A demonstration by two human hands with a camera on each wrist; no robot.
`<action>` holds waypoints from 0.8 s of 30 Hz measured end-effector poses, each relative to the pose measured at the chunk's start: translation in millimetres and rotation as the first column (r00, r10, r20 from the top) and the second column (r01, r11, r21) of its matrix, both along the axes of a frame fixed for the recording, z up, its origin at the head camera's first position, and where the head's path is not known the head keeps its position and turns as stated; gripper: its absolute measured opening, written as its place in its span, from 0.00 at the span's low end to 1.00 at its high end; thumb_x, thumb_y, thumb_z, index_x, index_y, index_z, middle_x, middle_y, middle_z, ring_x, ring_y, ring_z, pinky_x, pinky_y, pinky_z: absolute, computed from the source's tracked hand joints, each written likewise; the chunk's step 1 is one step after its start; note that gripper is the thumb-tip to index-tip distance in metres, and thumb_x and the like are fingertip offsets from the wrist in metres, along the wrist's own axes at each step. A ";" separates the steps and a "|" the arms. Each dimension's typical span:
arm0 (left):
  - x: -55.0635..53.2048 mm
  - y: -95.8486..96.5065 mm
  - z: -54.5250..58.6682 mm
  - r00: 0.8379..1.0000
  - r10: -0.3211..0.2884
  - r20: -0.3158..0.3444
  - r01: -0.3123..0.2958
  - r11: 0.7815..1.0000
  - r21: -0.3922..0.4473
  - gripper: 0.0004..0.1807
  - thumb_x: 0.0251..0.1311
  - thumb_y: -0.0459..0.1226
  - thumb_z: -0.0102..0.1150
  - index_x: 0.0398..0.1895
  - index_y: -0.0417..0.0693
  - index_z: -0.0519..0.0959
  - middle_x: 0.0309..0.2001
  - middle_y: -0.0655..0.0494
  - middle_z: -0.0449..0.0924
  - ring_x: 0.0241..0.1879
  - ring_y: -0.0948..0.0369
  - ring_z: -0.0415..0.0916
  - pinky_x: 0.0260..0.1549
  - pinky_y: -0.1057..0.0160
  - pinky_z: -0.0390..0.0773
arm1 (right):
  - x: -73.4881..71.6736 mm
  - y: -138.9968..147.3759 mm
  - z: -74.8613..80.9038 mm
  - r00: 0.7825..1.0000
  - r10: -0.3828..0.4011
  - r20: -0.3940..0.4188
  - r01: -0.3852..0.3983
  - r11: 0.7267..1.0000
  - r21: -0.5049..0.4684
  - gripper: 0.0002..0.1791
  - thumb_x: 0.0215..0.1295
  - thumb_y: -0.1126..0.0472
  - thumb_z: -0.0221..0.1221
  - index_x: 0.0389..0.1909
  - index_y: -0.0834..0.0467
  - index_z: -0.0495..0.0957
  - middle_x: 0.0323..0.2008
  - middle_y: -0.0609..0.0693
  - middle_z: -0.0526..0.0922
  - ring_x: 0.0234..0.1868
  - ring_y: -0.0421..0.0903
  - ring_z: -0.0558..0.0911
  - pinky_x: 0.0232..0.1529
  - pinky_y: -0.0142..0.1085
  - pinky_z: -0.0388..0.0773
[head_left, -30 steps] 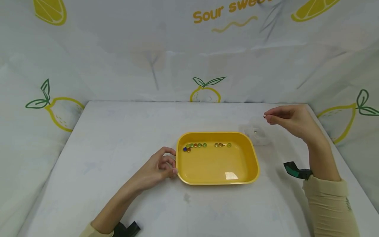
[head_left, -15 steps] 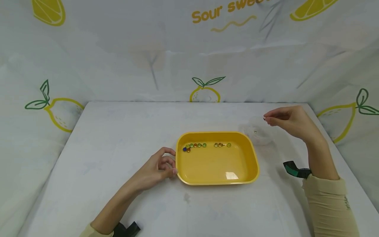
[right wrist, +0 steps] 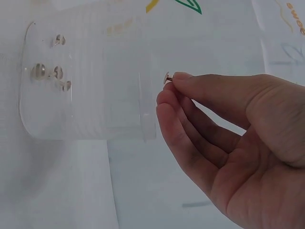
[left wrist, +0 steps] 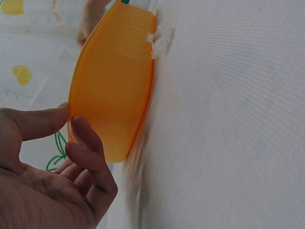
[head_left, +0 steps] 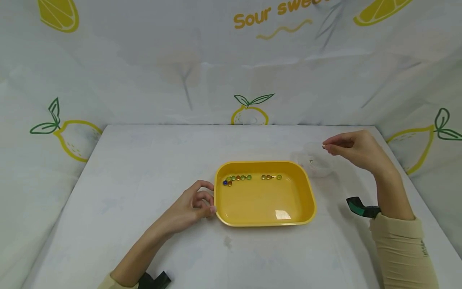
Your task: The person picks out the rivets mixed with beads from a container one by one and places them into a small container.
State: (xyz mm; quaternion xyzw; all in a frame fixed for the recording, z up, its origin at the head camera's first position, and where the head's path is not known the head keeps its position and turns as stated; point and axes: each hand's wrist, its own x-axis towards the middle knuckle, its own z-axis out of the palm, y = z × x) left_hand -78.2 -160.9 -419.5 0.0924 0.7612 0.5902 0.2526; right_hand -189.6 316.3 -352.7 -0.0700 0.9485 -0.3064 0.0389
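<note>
My left hand is at the left end of a yellow tray, thumb tip at the rim and curled fingers against the outer wall in the left wrist view. Several small glass marbles, green, amber and one blue, lie along the tray's far side. Between thumb and fingertips, my right hand pinches a small metal stud with a flat round head and short stem. It hovers just outside the mouth of a clear plastic tub, where several similar metal pieces lie at the bottom.
The tub stands behind the tray's right far corner on the white table. A white cloth backdrop printed with lemons rises behind and at both sides. A frayed white tuft shows beside the tray's base.
My right hand has dropped slightly, still pinching the metal stud near the tub. My left hand and the tray have stayed in place.
</note>
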 end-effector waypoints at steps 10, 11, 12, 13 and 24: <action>0.2 -0.3 -0.1 1.000 0.000 0.001 0.000 1.000 -0.005 0.30 0.69 0.34 0.68 0.69 0.41 0.65 0.42 0.49 0.83 0.36 0.57 0.79 0.36 0.67 0.75 | -0.7 0.8 -2.4 0.999 -0.006 0.033 0.005 0.999 0.048 0.16 0.74 0.54 0.69 0.55 0.59 0.90 0.52 0.59 0.93 0.38 0.20 0.82 0.41 0.17 0.76; 0.1 -0.2 -0.2 1.000 0.001 -0.001 -0.001 1.000 -0.005 0.30 0.69 0.34 0.68 0.69 0.41 0.65 0.41 0.50 0.82 0.36 0.57 0.79 0.36 0.67 0.74 | -0.7 1.2 -2.6 0.999 -0.009 0.036 0.007 0.999 0.050 0.16 0.74 0.54 0.69 0.55 0.59 0.90 0.52 0.59 0.93 0.38 0.20 0.82 0.41 0.17 0.76; 0.1 -0.2 -0.2 1.000 0.001 -0.002 -0.001 1.000 -0.005 0.30 0.69 0.34 0.68 0.69 0.41 0.65 0.41 0.50 0.83 0.36 0.58 0.79 0.36 0.67 0.74 | -0.7 1.7 -2.7 0.999 -0.013 0.040 0.011 0.999 0.052 0.16 0.74 0.53 0.69 0.55 0.59 0.90 0.52 0.59 0.93 0.37 0.21 0.82 0.41 0.18 0.76; 0.1 -0.2 -0.3 1.000 0.001 -0.002 -0.001 1.000 -0.004 0.30 0.69 0.34 0.68 0.69 0.41 0.65 0.41 0.50 0.82 0.36 0.58 0.79 0.36 0.67 0.74 | -0.7 2.0 -2.9 0.999 -0.015 0.043 0.013 0.999 0.053 0.16 0.74 0.53 0.69 0.55 0.59 0.90 0.52 0.59 0.93 0.37 0.21 0.82 0.41 0.18 0.76; 0.0 0.3 -0.8 1.000 0.004 0.002 -0.004 1.000 0.007 0.31 0.69 0.33 0.68 0.69 0.40 0.65 0.42 0.49 0.82 0.36 0.58 0.78 0.34 0.67 0.73 | 0.8 2.9 -0.7 1.000 -0.017 0.026 0.015 0.999 0.046 0.16 0.75 0.54 0.69 0.54 0.60 0.90 0.51 0.60 0.93 0.37 0.22 0.82 0.40 0.18 0.77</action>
